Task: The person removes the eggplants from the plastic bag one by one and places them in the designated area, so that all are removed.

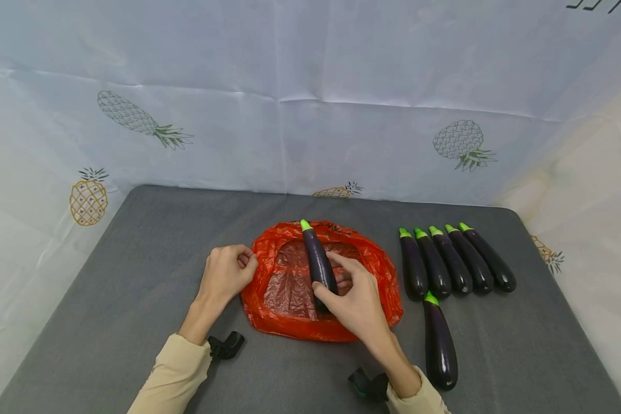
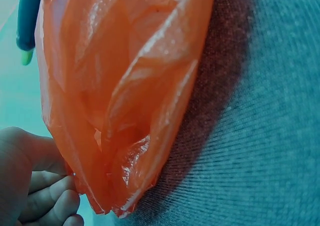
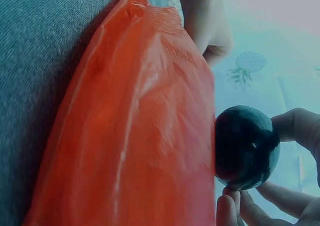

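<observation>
A red plastic bag (image 1: 269,325) lies on the grey table with its mouth spread wide and its rim rolled outward. My left hand (image 1: 229,270) pinches the bag's left rim between thumb and fingers; the left wrist view shows the fingers (image 2: 47,196) at the bag's edge. Over the opening, my right hand (image 1: 359,296) holds a dark purple eggplant (image 1: 318,261) between thumb and fingers, its green stem end pointing away. In the right wrist view the eggplant's round end (image 3: 247,148) shows just above the bag's rim.
Right of the bag, several eggplants (image 1: 447,261) lie side by side in a row, stems toward the back. One more eggplant (image 1: 440,345) lies nearer, its stem touching the row. A white pineapple-print cloth (image 1: 300,144) hangs behind the grey table (image 1: 176,230).
</observation>
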A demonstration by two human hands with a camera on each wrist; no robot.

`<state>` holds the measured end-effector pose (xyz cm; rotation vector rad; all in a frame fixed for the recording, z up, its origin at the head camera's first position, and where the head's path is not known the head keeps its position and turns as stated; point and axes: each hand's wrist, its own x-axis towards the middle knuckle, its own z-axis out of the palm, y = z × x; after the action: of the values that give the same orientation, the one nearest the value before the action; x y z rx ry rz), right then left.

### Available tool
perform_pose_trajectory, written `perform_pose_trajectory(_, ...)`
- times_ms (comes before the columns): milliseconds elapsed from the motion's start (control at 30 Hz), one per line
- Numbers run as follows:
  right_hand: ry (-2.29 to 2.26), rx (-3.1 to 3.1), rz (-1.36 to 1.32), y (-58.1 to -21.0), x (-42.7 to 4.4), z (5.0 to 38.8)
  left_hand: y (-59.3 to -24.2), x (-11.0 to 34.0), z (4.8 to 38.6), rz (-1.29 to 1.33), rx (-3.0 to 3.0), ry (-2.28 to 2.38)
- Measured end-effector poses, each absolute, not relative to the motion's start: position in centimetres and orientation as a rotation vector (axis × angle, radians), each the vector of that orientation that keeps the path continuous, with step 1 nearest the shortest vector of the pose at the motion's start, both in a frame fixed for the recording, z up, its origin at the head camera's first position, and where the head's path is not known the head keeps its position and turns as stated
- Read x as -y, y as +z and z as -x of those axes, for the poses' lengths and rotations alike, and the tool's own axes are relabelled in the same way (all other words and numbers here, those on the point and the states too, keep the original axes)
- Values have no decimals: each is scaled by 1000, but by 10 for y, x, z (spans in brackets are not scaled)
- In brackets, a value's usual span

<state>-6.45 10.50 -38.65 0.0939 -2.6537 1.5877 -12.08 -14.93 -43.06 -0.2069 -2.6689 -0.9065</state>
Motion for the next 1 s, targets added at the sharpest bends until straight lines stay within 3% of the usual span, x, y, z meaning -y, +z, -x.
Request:
perform_pose_trajectory(667,1299,2725,-33,-377,-160,32,-429,150,120,201,2680,-902)
perform_pose_trajectory(1000,1093,2797,161,-375,-199,4,-428,150,119,197,2688,-905)
